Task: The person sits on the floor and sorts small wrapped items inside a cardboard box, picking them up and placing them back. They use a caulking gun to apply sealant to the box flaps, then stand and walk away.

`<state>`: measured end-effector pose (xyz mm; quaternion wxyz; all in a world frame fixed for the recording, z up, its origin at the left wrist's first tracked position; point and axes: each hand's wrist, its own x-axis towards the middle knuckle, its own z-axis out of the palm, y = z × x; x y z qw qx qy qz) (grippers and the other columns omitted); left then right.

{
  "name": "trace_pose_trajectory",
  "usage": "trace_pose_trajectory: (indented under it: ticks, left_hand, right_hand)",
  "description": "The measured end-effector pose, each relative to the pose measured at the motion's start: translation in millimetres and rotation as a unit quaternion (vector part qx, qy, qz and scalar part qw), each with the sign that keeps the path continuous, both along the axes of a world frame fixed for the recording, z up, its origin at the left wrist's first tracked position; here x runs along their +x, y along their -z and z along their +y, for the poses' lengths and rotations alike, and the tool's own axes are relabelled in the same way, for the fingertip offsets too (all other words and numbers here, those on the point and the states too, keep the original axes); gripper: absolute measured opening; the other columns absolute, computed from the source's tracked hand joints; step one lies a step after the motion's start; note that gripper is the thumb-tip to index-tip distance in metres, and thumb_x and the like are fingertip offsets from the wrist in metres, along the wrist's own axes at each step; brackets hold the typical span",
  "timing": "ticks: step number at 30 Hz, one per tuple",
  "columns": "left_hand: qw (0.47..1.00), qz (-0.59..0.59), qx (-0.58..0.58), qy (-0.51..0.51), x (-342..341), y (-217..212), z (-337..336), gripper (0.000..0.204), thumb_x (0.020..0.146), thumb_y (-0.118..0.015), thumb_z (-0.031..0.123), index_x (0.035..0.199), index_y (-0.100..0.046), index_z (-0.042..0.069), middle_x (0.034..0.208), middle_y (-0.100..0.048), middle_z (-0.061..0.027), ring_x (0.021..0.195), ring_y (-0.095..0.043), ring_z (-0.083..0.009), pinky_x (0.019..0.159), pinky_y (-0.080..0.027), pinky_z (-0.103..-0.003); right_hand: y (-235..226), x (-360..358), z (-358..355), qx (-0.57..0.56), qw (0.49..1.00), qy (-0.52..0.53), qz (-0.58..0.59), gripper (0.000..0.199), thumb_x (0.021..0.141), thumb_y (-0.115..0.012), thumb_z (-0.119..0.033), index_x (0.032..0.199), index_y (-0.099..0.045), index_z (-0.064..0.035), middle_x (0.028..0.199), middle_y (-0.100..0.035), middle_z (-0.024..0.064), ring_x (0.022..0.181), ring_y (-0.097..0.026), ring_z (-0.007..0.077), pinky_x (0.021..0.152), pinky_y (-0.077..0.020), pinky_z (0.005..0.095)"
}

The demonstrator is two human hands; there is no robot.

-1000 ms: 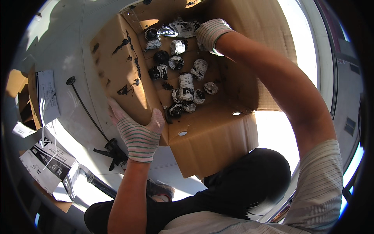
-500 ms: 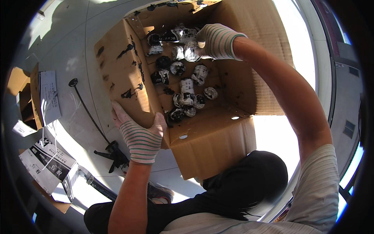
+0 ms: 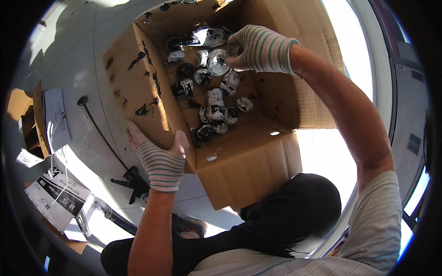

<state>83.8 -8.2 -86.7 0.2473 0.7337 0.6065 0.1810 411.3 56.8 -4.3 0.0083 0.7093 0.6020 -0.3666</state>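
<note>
A large open cardboard box [image 3: 246,177] stands before me, holding several crumpled foil packs smeared black. My right hand [image 3: 264,48], in a white knit glove with green and pink stripes, reaches in from the right. Its thumb and fingers are closed on the edge of a round, silvery foil pack [image 3: 218,63], held above the others. My left hand [image 3: 161,161], gloved alike, grips the near edge of the box's left flap [image 3: 147,87], thumb and fingers apart around it. Black smears mark this flap. Between the hands lies a longer wrinkled foil pack [image 3: 215,103] among shorter ones.
On the floor left of the box lies a caulking gun [image 3: 133,181] with a long thin rod. Two cartons stand farther left, an opened one [image 3: 57,112] and a white-and-black one [image 3: 60,200]. My black-trousered knee [image 3: 294,202] is close to the box's near side.
The view has shifted, so box and floor things sit slightly farther left. My right hand and its foil pack look larger and a little raised. My left hand keeps its hold on the flap.
</note>
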Motion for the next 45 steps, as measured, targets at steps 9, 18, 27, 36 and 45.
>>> trace_pose_trajectory:
  ticks: [9, 18, 27, 36, 45]
  left_hand:
    - [1.0, -0.023, 0.006, -0.012, 4, -1, -2, 0.095, 0.086, -0.079, 0.011, 0.159, -0.02, -0.006, 0.148, -0.036, -0.0302, 0.138, -0.038, -0.0406, 0.12, -0.03, -0.047]
    - [0.999, -0.043, -0.002, -0.02, 4, -2, -3, 0.093, 0.087, -0.077, 0.008, 0.159, -0.02, -0.006, 0.152, -0.033, -0.0286, 0.14, -0.038, -0.0374, 0.122, -0.028, -0.044]
    - [0.999, -0.034, 0.009, -0.009, 4, -3, -2, 0.097, 0.086, -0.078, 0.018, 0.159, -0.019, -0.006, 0.149, -0.037, -0.0305, 0.138, -0.038, -0.0423, 0.122, -0.027, -0.048]
    - [0.999, -0.047, -0.024, -0.005, -4, 10, -3, 0.098, 0.087, -0.078, 0.012, 0.161, -0.015, -0.001, 0.152, -0.029, -0.0292, 0.138, -0.037, -0.0387, 0.12, -0.029, -0.048]
    - [0.999, -0.011, 0.023, 0.027, 0, 3, 1, 0.117, 0.074, -0.085, 0.023, 0.158, -0.01, -0.011, 0.151, -0.028, -0.0375, 0.139, -0.035, -0.0499, 0.119, -0.032, -0.056]
  right_hand:
    - [-1, -2, 1, 0.023, 0.966, -0.101, -0.239, 0.023, 0.095, -0.066, -0.028, 0.098, -0.074, -0.0073, 0.085, -0.073, 0.0147, 0.085, -0.072, 0.0345, 0.08, -0.0579, 0.0422]
    - [-17, -11, 12, -0.046, 0.916, -0.241, -0.316, 0.017, 0.086, -0.07, -0.014, 0.096, -0.081, -0.0077, 0.1, -0.078, 0.0146, 0.096, -0.076, 0.0289, 0.077, -0.0598, 0.0407]
    - [34, -12, 17, -0.031, 0.928, -0.204, -0.309, 0.017, 0.088, -0.073, -0.02, 0.101, -0.075, -0.0091, 0.091, -0.076, 0.0121, 0.091, -0.074, 0.0349, 0.08, -0.0589, 0.043]
    - [62, -43, 20, -0.064, 0.974, -0.136, -0.17, 0.031, 0.091, -0.071, -0.031, 0.114, -0.075, -0.0103, 0.104, -0.076, 0.0134, 0.098, -0.073, 0.0348, 0.082, -0.0594, 0.0435]
    - [91, -49, 20, -0.061, 0.979, -0.108, -0.16, 0.032, 0.09, -0.072, -0.028, 0.116, -0.075, -0.0111, 0.108, -0.077, 0.0139, 0.101, -0.073, 0.0344, 0.081, -0.06, 0.0441]
